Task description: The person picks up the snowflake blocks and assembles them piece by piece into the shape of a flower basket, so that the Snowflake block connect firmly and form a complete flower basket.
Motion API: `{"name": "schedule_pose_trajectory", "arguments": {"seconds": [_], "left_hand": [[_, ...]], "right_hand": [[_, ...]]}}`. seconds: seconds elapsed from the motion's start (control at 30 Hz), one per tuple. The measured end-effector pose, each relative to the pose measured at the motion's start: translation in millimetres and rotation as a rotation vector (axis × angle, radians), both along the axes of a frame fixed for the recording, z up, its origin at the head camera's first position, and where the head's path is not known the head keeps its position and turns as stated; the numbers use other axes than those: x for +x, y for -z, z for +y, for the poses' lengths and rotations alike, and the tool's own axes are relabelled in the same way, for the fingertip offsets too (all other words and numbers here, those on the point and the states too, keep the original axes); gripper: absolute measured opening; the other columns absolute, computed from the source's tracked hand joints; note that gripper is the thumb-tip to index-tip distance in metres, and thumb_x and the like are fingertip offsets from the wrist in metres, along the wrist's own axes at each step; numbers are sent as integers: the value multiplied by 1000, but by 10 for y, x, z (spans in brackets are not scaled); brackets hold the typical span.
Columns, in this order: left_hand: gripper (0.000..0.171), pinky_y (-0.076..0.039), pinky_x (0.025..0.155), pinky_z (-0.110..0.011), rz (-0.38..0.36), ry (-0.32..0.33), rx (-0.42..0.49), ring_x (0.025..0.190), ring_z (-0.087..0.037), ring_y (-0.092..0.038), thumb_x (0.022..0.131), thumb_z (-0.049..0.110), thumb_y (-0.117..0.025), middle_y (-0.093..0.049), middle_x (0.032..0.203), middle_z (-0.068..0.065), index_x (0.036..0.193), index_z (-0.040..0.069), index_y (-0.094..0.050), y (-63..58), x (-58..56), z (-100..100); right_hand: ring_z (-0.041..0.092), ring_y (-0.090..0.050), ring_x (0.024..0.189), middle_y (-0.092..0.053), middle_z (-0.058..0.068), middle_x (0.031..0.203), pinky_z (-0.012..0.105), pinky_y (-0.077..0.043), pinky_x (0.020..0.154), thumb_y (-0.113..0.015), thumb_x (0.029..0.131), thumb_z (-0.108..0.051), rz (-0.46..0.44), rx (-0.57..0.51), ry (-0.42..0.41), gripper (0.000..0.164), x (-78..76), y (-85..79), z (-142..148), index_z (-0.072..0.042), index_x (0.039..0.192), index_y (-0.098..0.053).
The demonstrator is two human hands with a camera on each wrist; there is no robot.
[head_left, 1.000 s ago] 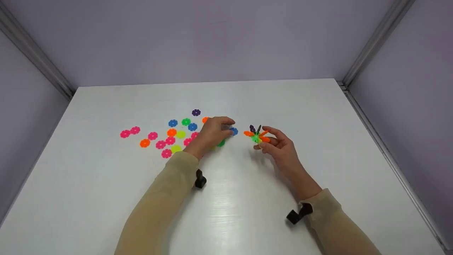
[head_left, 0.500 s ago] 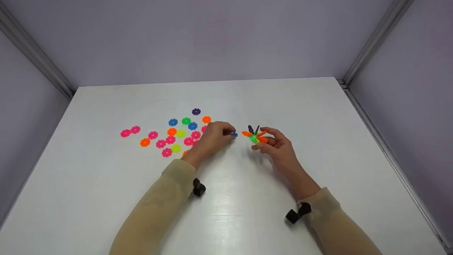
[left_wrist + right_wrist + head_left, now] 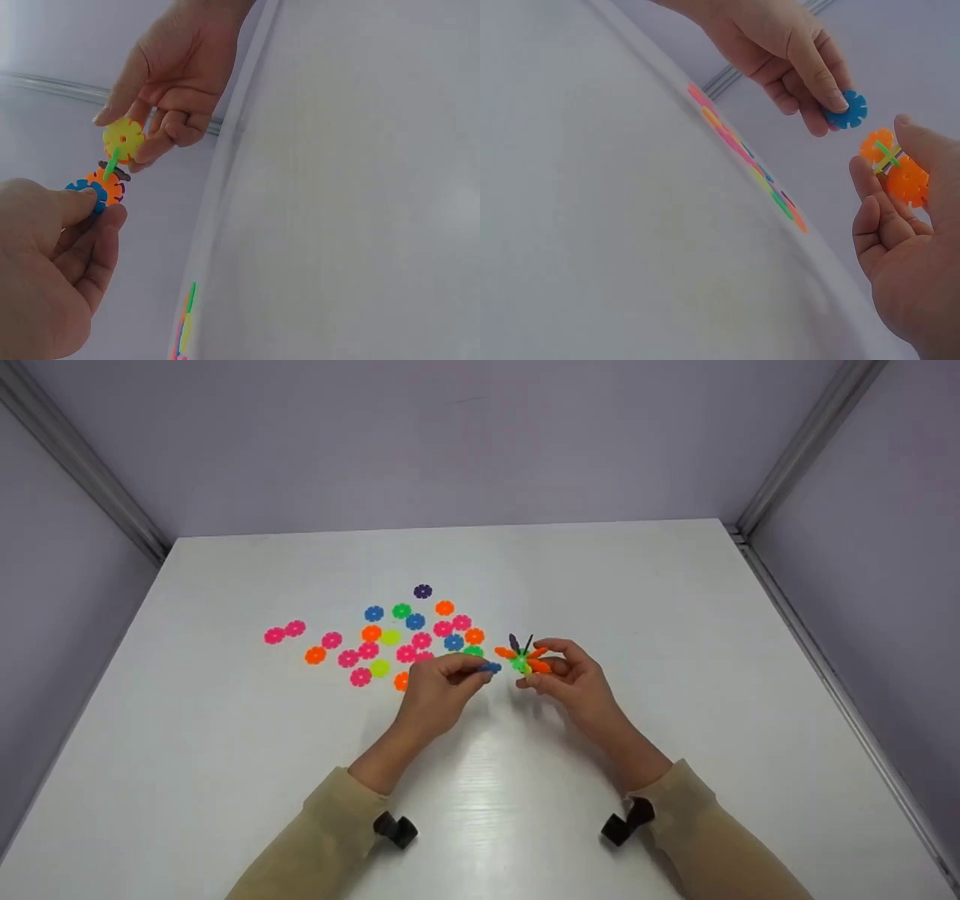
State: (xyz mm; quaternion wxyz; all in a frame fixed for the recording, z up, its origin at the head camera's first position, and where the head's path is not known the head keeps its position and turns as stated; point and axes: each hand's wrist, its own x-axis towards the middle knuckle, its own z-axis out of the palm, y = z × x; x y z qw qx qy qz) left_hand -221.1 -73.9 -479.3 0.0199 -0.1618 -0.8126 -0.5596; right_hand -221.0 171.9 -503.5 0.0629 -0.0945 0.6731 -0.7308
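Observation:
Between thumb and fingers, my left hand (image 3: 436,695) pinches a blue notched disc (image 3: 849,110), raised off the table. My right hand (image 3: 579,679) holds a cluster of interlocked notched discs (image 3: 520,661), with orange, green, yellow and dark purple pieces pointing outward. In the right wrist view a small gap separates the blue disc from the orange disc (image 3: 876,145) of the cluster. The left wrist view shows the yellow disc (image 3: 123,139) of the cluster by the right hand's fingertips; the blue disc there overlaps an orange one.
Loose flat discs in pink, orange, yellow, green, blue and purple lie scattered left of the hands, such as a purple disc (image 3: 423,591) and a pink disc (image 3: 361,676). The white table (image 3: 637,585) is bordered by grey walls (image 3: 315,442).
My left hand has picked up the blue disc from the table and drawn it back toward me. My right hand, with the cluster, has shifted slightly left.

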Motion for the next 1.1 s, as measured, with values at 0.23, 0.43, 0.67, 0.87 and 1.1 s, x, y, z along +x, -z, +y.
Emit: {"name": "schedule_pose_trajectory", "arguments": {"seconds": [0.23, 0.43, 0.67, 0.87, 1.1], "left_hand": [[19, -62, 81, -28, 92, -14, -5, 90, -8, -74, 97, 15, -80, -81, 104, 5, 115, 12, -83, 78, 137, -38], [22, -62, 77, -31, 191, 0, -24, 86, -7, -71, 96, 12, -80, -80, 106, 6, 118, 12, -83, 148, 136, -58], [22, -61, 75, -28, 282, 31, -7, 88, -9, -69, 97, 11, -78, -80, 106, 6, 119, 13, -83, 175, 128, -69], [21, -61, 73, -27, 306, 45, 7, 83, -10, -69, 96, 9, -80, -80, 102, 3, 116, 11, -84, 178, 146, -56], [19, -60, 72, -26, 313, 41, 1, 79, -10, -68, 95, 8, -80, -80, 99, 1, 114, 9, -84, 183, 157, -50]], "right_hand": [[36, -76, 100, -67, 30, 118, 51, -57, 100, -75, 99, -6, 17, -63, -98, 51, 103, 2, -116, 2, 144, -51], [39, -75, 102, -70, 24, 118, 45, -59, 98, -74, 99, -3, 25, -68, -131, 46, 120, 11, -136, 2, 141, -54], [34, -76, 101, -71, 20, 118, 37, -61, 93, -72, 101, -5, 27, -3, -160, 40, 83, 12, -67, 2, 139, -60], [32, -76, 99, -73, 20, 115, 41, -61, 94, -71, 100, 0, 70, -4, -153, 33, 73, 23, -55, 6, 131, -64], [29, -77, 98, -74, 20, 115, 43, -62, 91, -71, 98, 5, 87, -8, -134, 31, 92, 29, -70, 9, 128, -65]]}}
